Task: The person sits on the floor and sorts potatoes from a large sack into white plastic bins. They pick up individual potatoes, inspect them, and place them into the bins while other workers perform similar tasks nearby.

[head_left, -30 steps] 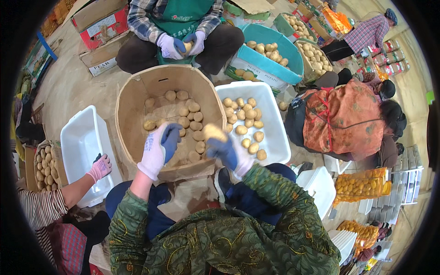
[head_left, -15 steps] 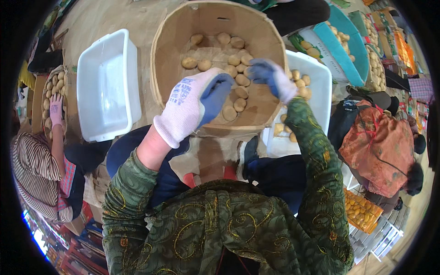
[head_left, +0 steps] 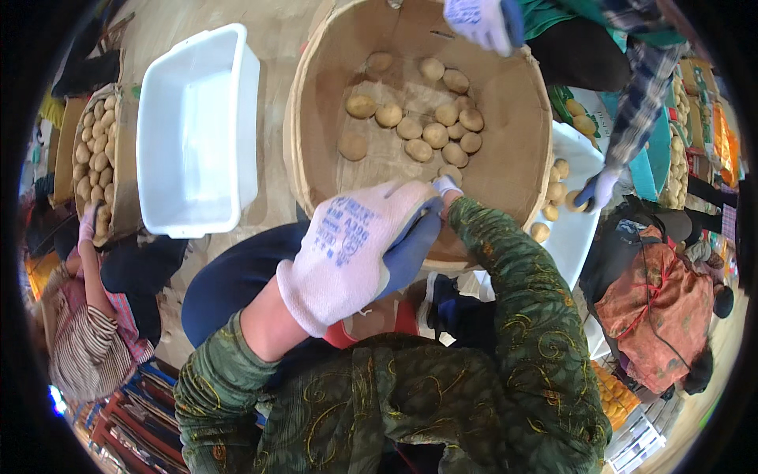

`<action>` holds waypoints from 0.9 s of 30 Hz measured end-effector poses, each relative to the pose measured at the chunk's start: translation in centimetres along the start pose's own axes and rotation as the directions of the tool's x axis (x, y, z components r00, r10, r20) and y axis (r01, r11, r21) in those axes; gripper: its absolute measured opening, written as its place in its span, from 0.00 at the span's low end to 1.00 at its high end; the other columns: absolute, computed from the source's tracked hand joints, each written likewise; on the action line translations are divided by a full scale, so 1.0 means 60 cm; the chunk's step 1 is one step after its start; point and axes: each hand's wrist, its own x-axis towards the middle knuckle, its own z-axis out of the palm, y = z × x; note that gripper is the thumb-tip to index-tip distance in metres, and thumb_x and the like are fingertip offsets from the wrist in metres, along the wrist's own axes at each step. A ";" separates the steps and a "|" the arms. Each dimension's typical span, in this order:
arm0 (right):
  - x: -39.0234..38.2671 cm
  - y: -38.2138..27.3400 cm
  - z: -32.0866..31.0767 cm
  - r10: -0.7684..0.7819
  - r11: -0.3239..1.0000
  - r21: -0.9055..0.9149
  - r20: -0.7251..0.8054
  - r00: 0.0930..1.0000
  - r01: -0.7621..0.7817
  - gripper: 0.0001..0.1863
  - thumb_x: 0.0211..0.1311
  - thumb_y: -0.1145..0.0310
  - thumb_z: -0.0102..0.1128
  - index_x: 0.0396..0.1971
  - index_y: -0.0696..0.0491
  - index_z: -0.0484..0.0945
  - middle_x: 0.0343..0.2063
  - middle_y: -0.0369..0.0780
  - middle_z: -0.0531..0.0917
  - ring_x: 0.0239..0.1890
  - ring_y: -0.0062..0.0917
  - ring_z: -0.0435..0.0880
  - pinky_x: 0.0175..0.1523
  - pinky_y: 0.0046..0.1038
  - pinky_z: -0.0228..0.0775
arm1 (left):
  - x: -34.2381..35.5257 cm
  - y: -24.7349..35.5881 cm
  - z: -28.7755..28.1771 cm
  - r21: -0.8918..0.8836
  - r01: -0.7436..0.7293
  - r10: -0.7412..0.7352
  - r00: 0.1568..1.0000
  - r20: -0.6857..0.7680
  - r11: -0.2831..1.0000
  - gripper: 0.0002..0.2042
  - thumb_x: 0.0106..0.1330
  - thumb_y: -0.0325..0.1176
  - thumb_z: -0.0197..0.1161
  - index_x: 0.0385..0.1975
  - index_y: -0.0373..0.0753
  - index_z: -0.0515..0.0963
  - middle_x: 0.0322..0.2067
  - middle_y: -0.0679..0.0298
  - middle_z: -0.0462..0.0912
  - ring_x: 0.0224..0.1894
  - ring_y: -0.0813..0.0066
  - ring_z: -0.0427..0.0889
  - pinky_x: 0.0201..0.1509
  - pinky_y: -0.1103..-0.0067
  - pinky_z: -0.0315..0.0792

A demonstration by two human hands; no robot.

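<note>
Several small tan potatoes (head_left: 435, 135) lie on the floor of a large rounded cardboard box (head_left: 316, 134) in front of me. Over its near rim is my left hand (head_left: 355, 245), in a white knit glove with a blue coated palm. Its fingers curl in against the thumb, and whatever they hold is hidden. My right hand (head_left: 447, 186) is just beyond it, near the closest potatoes. Only its pale glove cuff shows clearly, since the left hand covers the fingers.
A white plastic tub (head_left: 189, 134) stands left of the box. On the right, another white tub (head_left: 580, 237) has potatoes in it, with a co-worker's gloved hand (head_left: 598, 188) at them. That person's other glove (head_left: 483, 22) is above the box's far rim. At far left, another person reaches into a potato-filled carton (head_left: 118, 158).
My view has shifted, so the box sits further right. My right hand has come inward behind my left. A co-worker's gloved hands have appeared above the box and at the right tub.
</note>
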 end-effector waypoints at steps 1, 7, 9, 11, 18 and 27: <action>0.012 -0.002 -0.001 -0.002 1.000 0.012 0.036 0.999 0.001 0.19 0.63 0.63 0.68 0.55 0.43 0.85 0.57 0.36 0.85 0.57 0.31 0.86 0.51 0.38 0.80 | 0.000 0.004 -0.004 0.007 0.023 -0.024 0.999 0.023 1.000 0.13 0.63 0.21 0.65 0.48 0.38 0.79 0.35 0.51 0.83 0.37 0.46 0.83 0.40 0.65 0.77; 0.042 -0.010 0.044 0.128 0.990 0.064 -0.002 0.992 -0.127 0.23 0.55 0.59 0.74 0.54 0.44 0.88 0.62 0.40 0.82 0.57 0.33 0.86 0.44 0.39 0.81 | 0.005 -0.005 -0.012 -0.011 -0.009 0.009 1.000 0.029 1.000 0.14 0.63 0.20 0.65 0.48 0.37 0.80 0.37 0.50 0.84 0.39 0.47 0.84 0.41 0.66 0.78; 0.028 -0.001 -0.009 0.047 0.999 0.003 0.158 0.986 -0.048 0.25 0.59 0.59 0.72 0.57 0.45 0.85 0.67 0.43 0.76 0.60 0.33 0.83 0.47 0.44 0.80 | -0.003 -0.002 -0.012 -0.014 0.006 -0.006 1.000 0.030 1.000 0.13 0.63 0.20 0.64 0.48 0.36 0.80 0.38 0.50 0.84 0.39 0.48 0.85 0.41 0.66 0.78; 0.003 -0.007 -0.021 0.105 0.994 0.037 0.068 0.992 -0.108 0.26 0.60 0.59 0.71 0.61 0.45 0.82 0.68 0.42 0.75 0.61 0.32 0.83 0.48 0.46 0.80 | -0.007 0.001 -0.011 0.004 0.011 -0.012 0.998 0.056 1.000 0.13 0.64 0.20 0.63 0.48 0.36 0.80 0.39 0.50 0.84 0.39 0.48 0.85 0.42 0.67 0.78; -0.015 0.012 -0.024 0.167 0.971 0.182 -0.036 0.985 -0.157 0.21 0.65 0.67 0.63 0.58 0.47 0.80 0.51 0.43 0.87 0.56 0.38 0.86 0.53 0.42 0.80 | -0.004 0.002 0.001 0.016 -0.117 0.117 0.993 -0.030 0.993 0.10 0.65 0.24 0.65 0.45 0.38 0.79 0.34 0.51 0.84 0.36 0.47 0.84 0.38 0.64 0.76; -0.251 0.073 -0.168 0.070 -0.155 0.909 -0.380 0.922 0.386 0.19 0.73 0.52 0.55 0.45 0.55 0.78 0.33 0.36 0.84 0.29 0.19 0.81 0.29 0.21 0.70 | 0.001 0.007 -0.020 0.012 -0.067 0.068 0.992 -0.107 0.998 0.11 0.67 0.21 0.62 0.48 0.33 0.80 0.38 0.50 0.85 0.41 0.57 0.86 0.49 0.72 0.78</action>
